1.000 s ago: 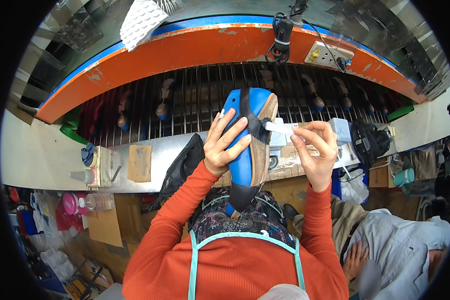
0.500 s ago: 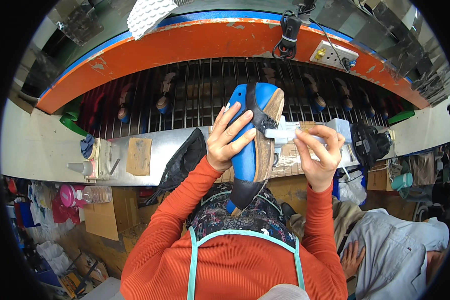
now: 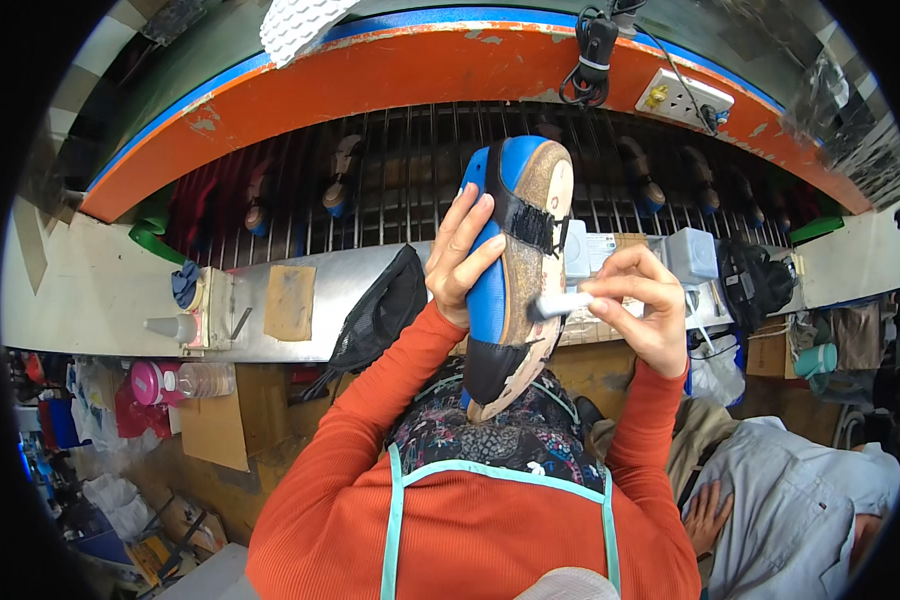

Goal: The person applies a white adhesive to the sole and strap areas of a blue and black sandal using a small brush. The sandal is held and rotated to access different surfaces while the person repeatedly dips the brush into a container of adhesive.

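Observation:
A blue shoe last (image 3: 486,292) stands tilted in front of my chest, toe end away from me. Black straps (image 3: 530,226) wrap across it onto the tan sole side (image 3: 521,262), and a black piece (image 3: 492,372) covers the heel end. My left hand (image 3: 458,258) grips the last from its left side, fingers spread along the blue surface. Between the thumb and fingers of my right hand (image 3: 645,308) is a small white-handled brush (image 3: 568,304). Its dark tip touches the sole side between the strap and the heel piece.
A rack of metal bars (image 3: 390,190) carrying several shoe lasts runs beyond the bench (image 3: 250,320). On the bench lie a black mesh pouch (image 3: 382,300), a tan pad (image 3: 290,302), white containers (image 3: 690,255) and a black bag (image 3: 755,282). Another person (image 3: 785,505) is at the right.
The last has turned so more of its sole side shows. My right hand has brought the brush from the strap end down the sole toward the heel.

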Available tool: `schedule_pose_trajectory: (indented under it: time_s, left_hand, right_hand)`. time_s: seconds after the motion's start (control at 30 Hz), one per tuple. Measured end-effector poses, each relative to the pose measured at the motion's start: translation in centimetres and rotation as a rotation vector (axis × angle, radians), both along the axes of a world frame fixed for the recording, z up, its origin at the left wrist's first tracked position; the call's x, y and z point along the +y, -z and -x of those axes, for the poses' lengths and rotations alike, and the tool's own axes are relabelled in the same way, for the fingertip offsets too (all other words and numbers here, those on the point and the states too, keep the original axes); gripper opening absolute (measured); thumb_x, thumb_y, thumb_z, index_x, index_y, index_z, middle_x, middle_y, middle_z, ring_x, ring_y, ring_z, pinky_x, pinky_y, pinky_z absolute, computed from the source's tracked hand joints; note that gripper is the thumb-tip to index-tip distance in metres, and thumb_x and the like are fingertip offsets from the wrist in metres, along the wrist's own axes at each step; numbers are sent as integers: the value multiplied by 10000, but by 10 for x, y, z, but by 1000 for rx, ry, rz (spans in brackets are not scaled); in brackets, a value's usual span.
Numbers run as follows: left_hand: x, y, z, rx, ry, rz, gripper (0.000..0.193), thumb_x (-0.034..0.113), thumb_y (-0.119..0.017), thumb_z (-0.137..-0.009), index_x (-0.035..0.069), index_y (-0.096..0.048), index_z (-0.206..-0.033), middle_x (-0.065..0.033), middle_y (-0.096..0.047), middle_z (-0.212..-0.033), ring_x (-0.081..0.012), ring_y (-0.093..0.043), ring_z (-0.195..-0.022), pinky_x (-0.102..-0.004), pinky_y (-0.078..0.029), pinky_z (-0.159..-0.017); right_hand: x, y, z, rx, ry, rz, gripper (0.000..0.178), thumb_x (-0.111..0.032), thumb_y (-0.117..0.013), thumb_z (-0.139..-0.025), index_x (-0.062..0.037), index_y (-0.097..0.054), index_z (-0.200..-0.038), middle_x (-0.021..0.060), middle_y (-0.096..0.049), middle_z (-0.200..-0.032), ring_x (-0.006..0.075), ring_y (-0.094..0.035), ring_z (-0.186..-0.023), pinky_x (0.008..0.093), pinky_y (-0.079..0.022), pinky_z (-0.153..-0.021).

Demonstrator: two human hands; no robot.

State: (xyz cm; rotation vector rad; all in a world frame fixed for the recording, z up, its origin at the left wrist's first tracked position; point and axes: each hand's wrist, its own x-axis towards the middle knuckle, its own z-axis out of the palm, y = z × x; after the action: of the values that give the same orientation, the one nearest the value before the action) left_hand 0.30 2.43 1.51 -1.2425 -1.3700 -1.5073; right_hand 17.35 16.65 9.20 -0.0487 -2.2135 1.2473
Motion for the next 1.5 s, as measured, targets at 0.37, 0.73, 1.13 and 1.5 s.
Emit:
schedule_pose_trajectory:
  time_s: [0.37, 0.73, 1.13, 1.5]
  left_hand:
    - [-4, 4, 16, 83, -172, -11, 413, 141, -764, -750, 126, -562, -1110, -223, -577, -1269, -467, -528, -1194, -561, -448, -984]
    - [-11, 12, 13, 104, -136, 116, 393, 151, -749, -747, 176, -588, -1105, -168, -601, -1266, -446, -537, -1196, -577, -413, -1007]
    - [-19, 7, 15, 169, -182, 243, 406, 134, -727, -766, 245, -569, -1123, -94, -618, -1261, -403, -558, -1186, -568, -424, -997]
    - [-19, 5, 21, 200, -169, 260, 409, 137, -726, -767, 246, -560, -1125, -93, -620, -1258, -405, -563, -1178, -578, -435, -979]
  right_hand:
    - [-54, 49, -24, 4, 159, 544, 168, -21, -726, -799, 5, -731, -964, 70, -574, -947, 150, -564, -879, 260, -451, -788]
    - [-60, 37, -2, 46, 395, 153, 176, -28, -735, -804, -15, -737, -979, 57, -571, -929, 118, -557, -761, 239, -468, -678]
    - [-54, 35, 11, 73, 653, -393, 247, -131, -793, -731, -129, -758, -976, 13, -606, -950, 122, -551, -757, 302, -289, -776]
    - [-46, 37, 20, 246, 723, -598, 286, -141, -815, -690, -162, -760, -969, 16, -603, -957, 140, -549, -845, 319, -272, -769]
